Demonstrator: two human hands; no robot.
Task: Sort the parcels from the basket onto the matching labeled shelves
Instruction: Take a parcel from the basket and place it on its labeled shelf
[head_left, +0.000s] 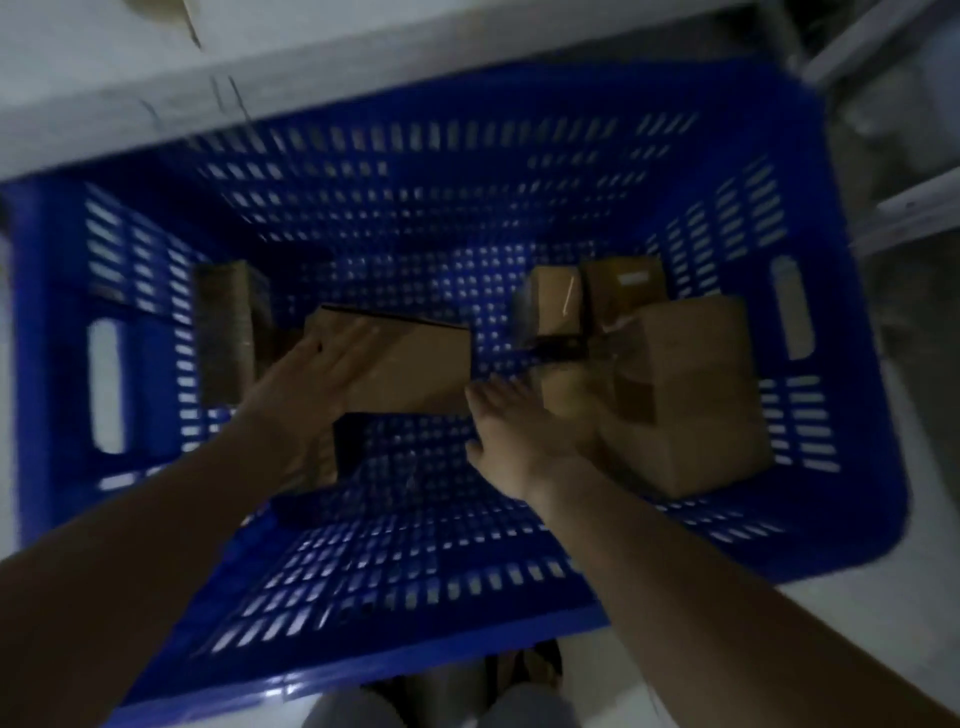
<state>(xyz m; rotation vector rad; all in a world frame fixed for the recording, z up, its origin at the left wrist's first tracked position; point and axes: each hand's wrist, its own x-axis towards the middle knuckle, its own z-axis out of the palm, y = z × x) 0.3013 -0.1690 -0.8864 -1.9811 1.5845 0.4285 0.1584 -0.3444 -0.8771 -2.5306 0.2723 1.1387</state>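
Observation:
I look down into a deep blue slotted basket (519, 551). A brown cardboard parcel (415, 364) lies in its middle. My left hand (317, 374) rests flat on the parcel's left end, fingers spread over the top. My right hand (514, 431) reaches in beside the parcel's right end, fingers apart, touching or nearly touching its lower right corner. More brown parcels are stacked at the right wall, the largest (696, 395) in front and two smaller ones (587, 296) behind. Another parcel (228, 332) stands against the left wall. The picture is blurred.
A pale grey shelf board (363, 57) runs along the basket's far side, with a cardboard piece at its top left. White shelf frame bars (914, 202) stand at the right. My legs and feet (441, 701) show below the basket's near rim.

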